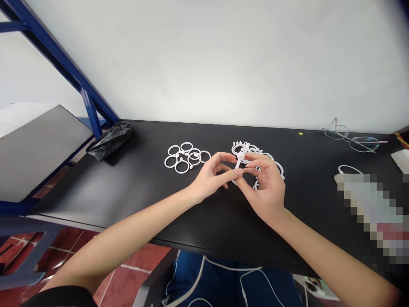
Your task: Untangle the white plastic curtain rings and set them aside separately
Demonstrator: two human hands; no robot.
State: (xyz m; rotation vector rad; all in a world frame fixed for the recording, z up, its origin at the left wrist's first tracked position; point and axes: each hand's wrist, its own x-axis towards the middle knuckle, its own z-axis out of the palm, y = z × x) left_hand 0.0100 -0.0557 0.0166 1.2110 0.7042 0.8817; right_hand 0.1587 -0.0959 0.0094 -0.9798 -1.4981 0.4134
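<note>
Black tabletop [143, 179] below, both hands [212, 175] [268, 185] pinch a white ring [241, 157].

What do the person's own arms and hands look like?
The left hand and right hand are bare: no glove, watch or bracelet shows. The left forearm is bare up to a black sleeve at the lower edge; the right forearm is bare, without a clear sleeve.

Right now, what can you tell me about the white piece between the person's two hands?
The white piece looks like smooth plastic: a slim stem, seen nearly upright with a slight tilt, topped by a rounded knob. Fingertips of the left hand and right hand hold it in front of the person, over the black table. Fingers cover much of it, so its full outline can't be made out.
</note>
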